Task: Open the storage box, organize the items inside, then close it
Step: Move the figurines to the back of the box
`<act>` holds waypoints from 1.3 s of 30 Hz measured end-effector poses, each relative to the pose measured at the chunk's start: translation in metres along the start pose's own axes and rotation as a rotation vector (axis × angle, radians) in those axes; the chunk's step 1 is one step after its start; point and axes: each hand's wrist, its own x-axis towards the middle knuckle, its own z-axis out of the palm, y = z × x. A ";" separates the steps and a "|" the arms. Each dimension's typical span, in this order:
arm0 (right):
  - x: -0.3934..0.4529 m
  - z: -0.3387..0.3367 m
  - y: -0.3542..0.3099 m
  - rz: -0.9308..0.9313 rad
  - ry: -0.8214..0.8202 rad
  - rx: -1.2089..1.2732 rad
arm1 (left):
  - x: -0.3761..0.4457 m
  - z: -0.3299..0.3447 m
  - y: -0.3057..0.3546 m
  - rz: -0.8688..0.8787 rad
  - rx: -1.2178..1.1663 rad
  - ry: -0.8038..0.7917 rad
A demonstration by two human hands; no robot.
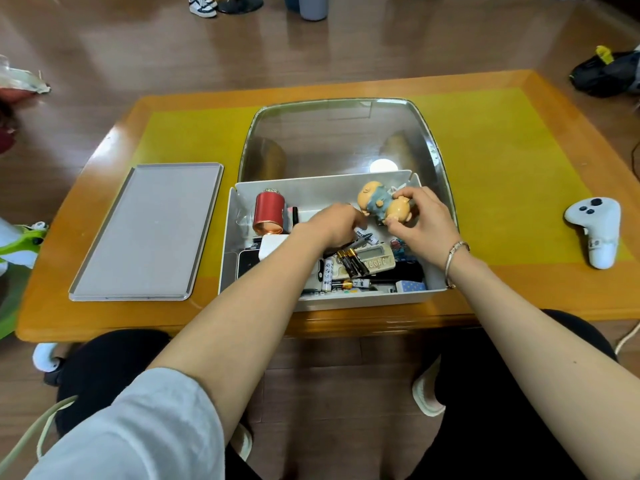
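Note:
The white storage box [363, 298] stands open on the table in front of me, full of small items. My right hand [424, 223] pinches a small cartoon figurine [379, 202] above the box's back right corner. My left hand [334, 225] reaches into the middle of the box with fingers curled down among the items; what they hold is hidden. A red cylindrical can [269, 213] stands at the back left inside. Several batteries [351, 261] and a small calculator-like device [375, 263] lie near the front. The grey lid [149, 233] lies flat to the left of the box.
A large clear tray [341, 136] lies behind the box on the yellow mat [502, 161]. A white game controller [595, 230] rests at the table's right. A black bag [606, 74] lies on the floor at the far right; shoes and legs show at the top.

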 end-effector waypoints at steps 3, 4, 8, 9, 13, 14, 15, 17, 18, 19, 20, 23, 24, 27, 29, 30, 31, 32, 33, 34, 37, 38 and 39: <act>0.000 0.000 0.000 0.002 0.000 0.001 | 0.003 0.005 0.001 -0.023 0.023 0.012; 0.000 0.001 0.000 0.002 0.000 0.002 | 0.002 0.006 0.000 -0.030 0.053 0.019; 0.000 0.001 0.002 0.005 0.012 0.012 | -0.006 0.004 -0.006 -0.076 0.233 0.161; 0.000 0.001 0.002 0.005 0.019 0.021 | -0.011 0.001 -0.009 -0.085 0.239 0.205; 0.001 0.001 0.003 0.015 0.032 0.038 | -0.039 -0.010 -0.016 -0.045 0.079 0.271; 0.001 0.001 0.003 0.017 0.036 0.043 | -0.046 -0.012 -0.015 -0.016 0.035 0.248; 0.001 0.001 0.004 0.019 0.039 0.048 | -0.054 -0.013 -0.013 0.018 -0.005 0.215; 0.001 0.002 0.004 0.018 0.040 0.047 | -0.066 -0.010 -0.007 0.087 -0.091 0.152; 0.001 0.002 0.004 0.015 0.038 0.039 | -0.070 -0.007 -0.004 0.113 -0.120 0.138; 0.001 0.002 0.003 0.013 0.037 0.030 | -0.073 -0.004 -0.002 0.130 -0.123 0.143; 0.001 0.002 0.003 0.014 0.036 0.024 | -0.073 -0.002 -0.001 0.134 -0.104 0.163; 0.001 0.002 0.003 0.019 0.030 0.017 | -0.071 -0.002 -0.007 0.094 -0.084 0.256; 0.001 0.002 0.003 0.016 0.027 0.014 | -0.068 -0.004 -0.009 0.072 -0.108 0.289; 0.000 0.002 0.004 0.006 0.018 0.000 | -0.055 -0.010 -0.015 -0.048 -0.114 0.271; 0.000 0.002 0.004 0.005 0.014 -0.005 | -0.047 -0.008 -0.016 -0.125 -0.076 0.141; 0.000 0.002 0.004 0.006 0.012 -0.006 | -0.044 -0.006 -0.016 -0.160 -0.050 0.067; 0.000 0.002 0.004 0.007 0.009 -0.007 | -0.042 -0.004 -0.016 -0.197 -0.018 0.003; 0.000 0.002 0.003 0.007 0.007 -0.007 | -0.041 -0.001 -0.016 -0.229 0.024 -0.040; 0.000 0.002 0.003 0.006 0.008 -0.009 | -0.040 0.002 -0.017 -0.244 0.068 -0.054; 0.000 0.002 0.003 0.005 0.010 -0.011 | -0.040 0.003 -0.018 -0.239 0.099 -0.040; 0.000 0.002 0.003 0.003 0.004 -0.018 | -0.044 -0.001 -0.022 -0.175 0.046 0.046; 0.000 0.002 0.003 0.002 0.001 -0.018 | -0.046 -0.004 -0.023 -0.166 0.014 0.047; 0.000 0.002 0.004 0.001 -0.002 -0.019 | -0.047 -0.007 -0.023 -0.166 0.014 0.027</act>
